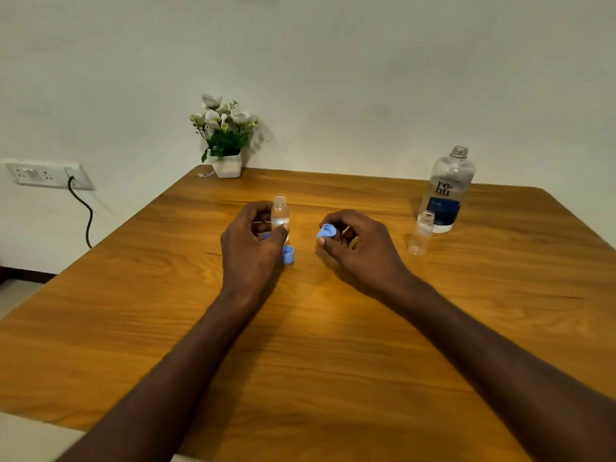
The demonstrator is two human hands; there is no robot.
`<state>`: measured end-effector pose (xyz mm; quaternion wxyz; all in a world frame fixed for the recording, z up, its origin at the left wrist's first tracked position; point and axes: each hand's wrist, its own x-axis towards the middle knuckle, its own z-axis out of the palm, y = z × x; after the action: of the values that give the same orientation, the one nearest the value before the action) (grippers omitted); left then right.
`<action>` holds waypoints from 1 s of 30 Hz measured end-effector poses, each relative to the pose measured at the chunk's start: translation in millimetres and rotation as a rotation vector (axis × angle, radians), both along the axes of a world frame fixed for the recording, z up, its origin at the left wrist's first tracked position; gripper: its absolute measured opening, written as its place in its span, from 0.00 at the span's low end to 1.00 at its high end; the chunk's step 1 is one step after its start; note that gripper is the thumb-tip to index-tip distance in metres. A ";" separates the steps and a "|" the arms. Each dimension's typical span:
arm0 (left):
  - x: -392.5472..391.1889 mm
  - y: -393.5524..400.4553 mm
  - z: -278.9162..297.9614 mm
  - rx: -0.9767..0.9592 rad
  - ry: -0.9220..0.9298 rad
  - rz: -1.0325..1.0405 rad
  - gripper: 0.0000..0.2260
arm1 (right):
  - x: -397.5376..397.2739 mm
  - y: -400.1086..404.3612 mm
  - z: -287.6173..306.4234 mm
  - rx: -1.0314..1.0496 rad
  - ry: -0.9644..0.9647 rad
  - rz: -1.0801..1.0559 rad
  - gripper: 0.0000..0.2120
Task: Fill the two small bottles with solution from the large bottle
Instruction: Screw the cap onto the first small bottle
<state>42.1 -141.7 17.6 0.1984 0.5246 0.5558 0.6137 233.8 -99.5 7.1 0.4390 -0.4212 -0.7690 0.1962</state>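
My left hand [250, 241] grips a small clear bottle [280, 213] that stands upright and uncapped on the wooden table [333, 345]; liquid shows inside it. A blue cap [288, 255] lies on the table just below that hand. My right hand [360, 243] pinches another blue cap [326, 232] between thumb and fingers, a little right of the bottle. A second small clear bottle [421, 233] stands uncapped at the right. Just behind it is the large clear bottle [446, 191] with a dark blue label, also uncapped.
A white pot of white flowers [226, 141] stands at the table's back edge near the wall. A wall socket strip [46, 175] with a black cable [85, 215] is on the left wall.
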 end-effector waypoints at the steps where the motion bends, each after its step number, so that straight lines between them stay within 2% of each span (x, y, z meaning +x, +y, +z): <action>1: 2.5 0.9 1.3 0.006 0.000 -0.008 0.15 | 3.0 1.6 2.7 -0.066 0.107 0.000 0.10; 5: 19.4 9.9 11.0 0.015 0.032 -0.085 0.17 | 13.9 7.2 14.4 -0.224 0.474 0.026 0.13; 8: 34.9 20.1 19.4 0.015 0.026 -0.151 0.17 | 19.9 8.7 21.6 -0.235 0.612 -0.006 0.15; 14: 63.1 32.7 20.4 0.037 -0.018 -0.262 0.15 | 27.7 11.2 23.6 -0.018 0.636 -0.148 0.13; 18: 71.9 33.6 11.8 -0.004 -0.009 -0.308 0.16 | 28.2 11.3 25.7 -0.161 0.835 -0.064 0.12; 25: 76.0 34.5 3.1 -0.058 0.010 -0.333 0.12 | 24.3 13.5 20.4 -0.194 0.884 0.016 0.16; 30: 79.6 38.4 1.1 -0.085 0.029 -0.357 0.12 | 24.5 16.3 16.9 -0.246 0.825 0.098 0.16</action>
<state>121.6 -103.3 18.7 0.3180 0.6149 0.4820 0.5371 258.3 -83.3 24.1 0.6465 -0.3195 -0.5191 0.4589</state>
